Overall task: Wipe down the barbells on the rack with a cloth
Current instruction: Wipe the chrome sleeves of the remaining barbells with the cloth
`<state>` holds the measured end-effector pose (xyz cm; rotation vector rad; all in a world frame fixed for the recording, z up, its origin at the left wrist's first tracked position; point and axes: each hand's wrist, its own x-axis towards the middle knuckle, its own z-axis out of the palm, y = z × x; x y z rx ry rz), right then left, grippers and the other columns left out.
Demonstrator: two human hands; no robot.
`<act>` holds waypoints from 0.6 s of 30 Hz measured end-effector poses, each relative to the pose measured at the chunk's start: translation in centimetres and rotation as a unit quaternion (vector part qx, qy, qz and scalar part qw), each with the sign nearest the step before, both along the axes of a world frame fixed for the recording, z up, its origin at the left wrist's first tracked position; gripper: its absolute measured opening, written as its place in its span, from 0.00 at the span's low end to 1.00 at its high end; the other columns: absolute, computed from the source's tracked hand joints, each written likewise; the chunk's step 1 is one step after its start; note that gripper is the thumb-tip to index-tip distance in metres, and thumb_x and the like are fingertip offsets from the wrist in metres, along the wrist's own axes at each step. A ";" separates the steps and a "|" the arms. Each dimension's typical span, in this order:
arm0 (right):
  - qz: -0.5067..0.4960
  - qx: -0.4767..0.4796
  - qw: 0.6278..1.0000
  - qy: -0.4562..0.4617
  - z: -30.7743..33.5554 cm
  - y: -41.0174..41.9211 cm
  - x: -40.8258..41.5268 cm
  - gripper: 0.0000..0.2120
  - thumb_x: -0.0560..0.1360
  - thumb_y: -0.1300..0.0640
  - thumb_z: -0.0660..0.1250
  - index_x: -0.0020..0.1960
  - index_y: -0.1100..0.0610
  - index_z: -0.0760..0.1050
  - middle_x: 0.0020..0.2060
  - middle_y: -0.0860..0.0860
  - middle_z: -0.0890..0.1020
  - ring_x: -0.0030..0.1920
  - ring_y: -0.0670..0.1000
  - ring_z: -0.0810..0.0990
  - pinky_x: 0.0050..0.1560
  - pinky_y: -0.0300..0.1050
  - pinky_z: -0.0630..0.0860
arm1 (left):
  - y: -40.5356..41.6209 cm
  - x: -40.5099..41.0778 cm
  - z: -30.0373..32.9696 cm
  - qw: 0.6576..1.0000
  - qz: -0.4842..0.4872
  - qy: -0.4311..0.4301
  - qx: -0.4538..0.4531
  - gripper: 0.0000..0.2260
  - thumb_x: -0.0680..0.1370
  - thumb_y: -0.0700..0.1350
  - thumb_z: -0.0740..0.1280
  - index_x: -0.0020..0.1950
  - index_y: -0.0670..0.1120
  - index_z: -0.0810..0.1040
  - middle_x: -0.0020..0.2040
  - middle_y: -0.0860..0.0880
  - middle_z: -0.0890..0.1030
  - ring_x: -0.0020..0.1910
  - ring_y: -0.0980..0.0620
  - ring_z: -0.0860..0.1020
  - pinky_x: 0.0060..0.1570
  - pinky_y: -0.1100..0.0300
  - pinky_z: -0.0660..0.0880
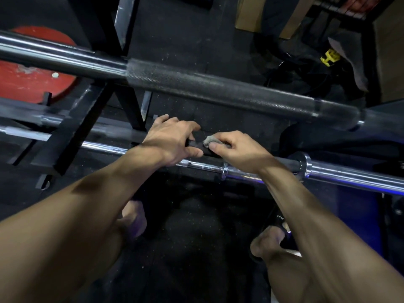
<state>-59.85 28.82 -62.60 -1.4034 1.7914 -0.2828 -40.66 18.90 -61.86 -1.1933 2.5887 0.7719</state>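
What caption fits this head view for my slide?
Left hand grips a dark barbell shaft on the black steel rack while right hand holds a grey cloth against it.

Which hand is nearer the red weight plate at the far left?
Left. The left hand grips the dark bar on the side toward the red plate; the right hand, holding the cloth, sits farther away.
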 end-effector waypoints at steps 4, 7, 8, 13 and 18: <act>-0.071 -0.021 0.993 0.087 -0.4 -0.2 1.8 0.20 0.78 0.31 0.56 0.56 0.40 0.79 0.46 0.46 0.84 0.54 0.57 0.81 0.55 0.54 0.76 | -0.1 -0.1 0.1 1.000 -0.001 -0.002 0.005 0.30 0.75 0.63 0.72 0.75 0.57 0.69 0.57 0.61 0.81 0.70 0.53 0.71 0.78 0.52 0.51; -0.104 -0.034 0.988 0.106 -0.2 -0.3 2.3 0.23 0.82 0.33 0.56 0.47 0.48 0.79 0.41 0.48 0.84 0.50 0.57 0.82 0.50 0.52 0.75 | -0.2 0.0 0.2 1.000 0.007 0.002 0.008 0.31 0.74 0.63 0.72 0.75 0.57 0.69 0.56 0.62 0.81 0.69 0.53 0.71 0.78 0.52 0.51; -0.117 -0.038 0.990 0.074 -0.1 -0.3 1.9 0.24 0.82 0.34 0.57 0.43 0.50 0.79 0.38 0.47 0.84 0.47 0.55 0.82 0.48 0.51 0.75 | -0.3 0.1 0.1 1.000 0.010 0.003 0.010 0.32 0.74 0.64 0.72 0.75 0.57 0.69 0.56 0.62 0.81 0.69 0.53 0.72 0.78 0.52 0.51; -0.228 -0.120 0.964 -0.067 0.8 0.0 -1.5 0.25 0.84 0.39 0.55 0.46 0.50 0.85 0.42 0.44 0.88 0.49 0.46 0.85 0.57 0.50 0.79 | -0.3 0.2 0.0 1.000 0.016 0.008 0.012 0.32 0.74 0.64 0.72 0.75 0.57 0.70 0.55 0.63 0.81 0.69 0.54 0.72 0.78 0.52 0.51; 0.038 0.031 0.999 0.016 1.1 0.5 0.1 0.20 0.83 0.38 0.53 0.68 0.39 0.76 0.67 0.47 0.80 0.68 0.51 0.76 0.67 0.43 0.65 | -0.4 0.0 0.0 1.000 0.007 -0.001 0.005 0.32 0.74 0.64 0.72 0.75 0.57 0.69 0.57 0.62 0.82 0.70 0.53 0.72 0.77 0.52 0.52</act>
